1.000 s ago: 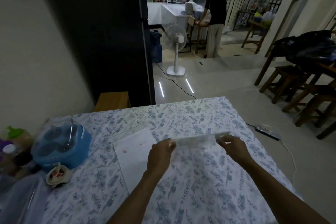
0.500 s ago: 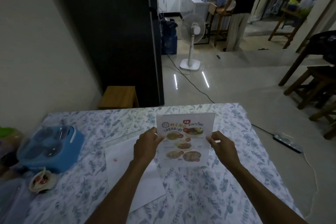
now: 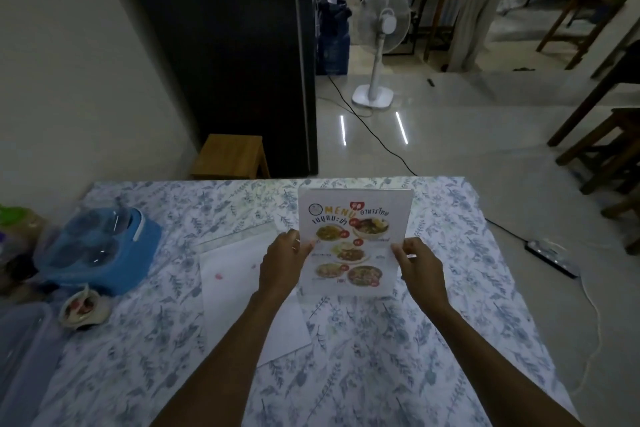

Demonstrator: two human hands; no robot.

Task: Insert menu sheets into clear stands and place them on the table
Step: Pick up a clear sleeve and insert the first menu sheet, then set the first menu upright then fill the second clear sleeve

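Observation:
A clear stand with a printed menu sheet (image 3: pixel 353 236) inside it is upright near the middle of the table, its face with food photos turned toward me. My left hand (image 3: pixel 282 265) grips its left edge and my right hand (image 3: pixel 420 265) grips its right edge. Its bottom edge is low over the floral tablecloth (image 3: pixel 398 340); I cannot tell whether it touches. More white sheets (image 3: pixel 235 288) lie flat on the cloth just left of the stand, partly under my left forearm.
A blue condiment caddy (image 3: pixel 100 246) and a small cup (image 3: pixel 83 308) sit at the table's left, with a plastic box (image 3: pixel 24 350) at the near left edge. Beyond the table are a wooden stool (image 3: pixel 230 156), a standing fan (image 3: pixel 379 45) and a person (image 3: pixel 474 3).
One second ago the stand was held flat, edge-on. It has been tilted upright so the menu faces me, and the view has dipped lower. Both hands kept their grip.

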